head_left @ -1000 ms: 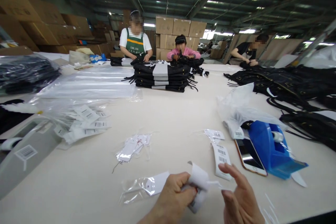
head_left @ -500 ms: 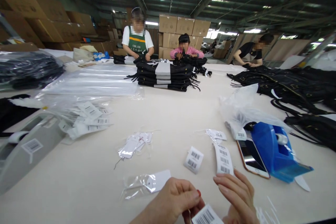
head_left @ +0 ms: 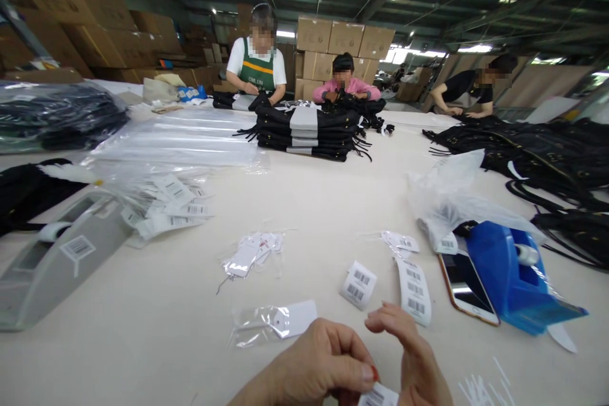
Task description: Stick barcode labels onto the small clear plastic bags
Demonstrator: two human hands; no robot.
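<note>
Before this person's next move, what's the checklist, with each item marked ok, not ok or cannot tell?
1. Label pinched in the left hand: ok, between thumb and fingers.
2. Right hand gripping that label too: cannot tell, the contact is at the lower edge of the picture.
3. That label wholly in view: not ok, the lower edge cuts it off.
4. Strip flat and apart from the phone: ok, a narrow gap shows.
5. Tag pile neatly squared: not ok, tags fan out with loose strings.
</note>
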